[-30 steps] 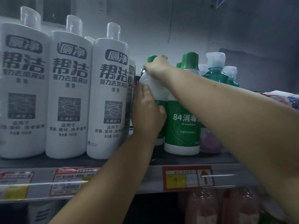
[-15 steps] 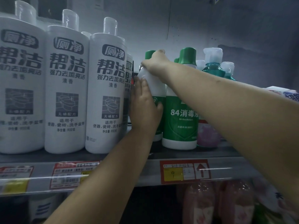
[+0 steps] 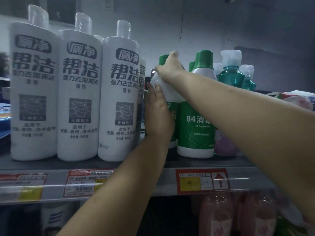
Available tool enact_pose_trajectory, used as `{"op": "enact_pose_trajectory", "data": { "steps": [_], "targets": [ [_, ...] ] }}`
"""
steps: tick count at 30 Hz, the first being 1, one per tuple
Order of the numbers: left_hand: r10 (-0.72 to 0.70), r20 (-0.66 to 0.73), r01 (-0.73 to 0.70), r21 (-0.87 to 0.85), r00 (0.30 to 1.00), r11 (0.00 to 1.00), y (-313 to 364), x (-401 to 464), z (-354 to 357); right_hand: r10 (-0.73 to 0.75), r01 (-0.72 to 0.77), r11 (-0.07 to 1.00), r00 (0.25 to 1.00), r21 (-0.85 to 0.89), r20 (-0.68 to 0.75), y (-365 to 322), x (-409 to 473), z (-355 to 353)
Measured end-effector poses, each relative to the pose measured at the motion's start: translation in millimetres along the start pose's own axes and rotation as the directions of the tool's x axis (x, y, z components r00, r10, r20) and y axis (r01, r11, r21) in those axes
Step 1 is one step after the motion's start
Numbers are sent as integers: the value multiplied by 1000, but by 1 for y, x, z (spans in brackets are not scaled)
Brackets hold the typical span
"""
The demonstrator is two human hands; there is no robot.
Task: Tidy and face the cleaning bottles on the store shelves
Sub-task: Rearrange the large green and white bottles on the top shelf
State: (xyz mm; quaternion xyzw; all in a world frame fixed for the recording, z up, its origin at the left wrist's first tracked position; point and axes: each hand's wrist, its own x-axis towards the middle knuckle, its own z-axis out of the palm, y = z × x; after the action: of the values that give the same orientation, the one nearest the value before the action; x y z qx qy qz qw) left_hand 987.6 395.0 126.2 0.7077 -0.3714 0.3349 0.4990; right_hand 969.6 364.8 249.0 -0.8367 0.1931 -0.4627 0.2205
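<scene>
Green-capped bottle [image 3: 172,94] — right grip [image 3: 168,67] at neck, left hand [image 3: 157,114] flat alongside

A red price tag [image 3: 202,181] bears an upward arrow, and a floral-printed packet [image 3: 296,101] lies far right.

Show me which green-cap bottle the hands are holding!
The leftmost green-cap bottle, beside the tall white bottles: the left hand presses it, the right hand grips its neck.
</scene>
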Motion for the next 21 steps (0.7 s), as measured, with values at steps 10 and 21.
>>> {"op": "enact_pose_trajectory", "data": {
  "steps": [10,21],
  "targets": [
    [67,-25,-66,41,997,997,10,-8,-6,-238,225,970,957,-93,-165,0,-35,-4],
    [234,-85,-195,323,969,926,3,-63,-99,-268,211,949,931,234,247,-20,-79,-17]
  ]
}}
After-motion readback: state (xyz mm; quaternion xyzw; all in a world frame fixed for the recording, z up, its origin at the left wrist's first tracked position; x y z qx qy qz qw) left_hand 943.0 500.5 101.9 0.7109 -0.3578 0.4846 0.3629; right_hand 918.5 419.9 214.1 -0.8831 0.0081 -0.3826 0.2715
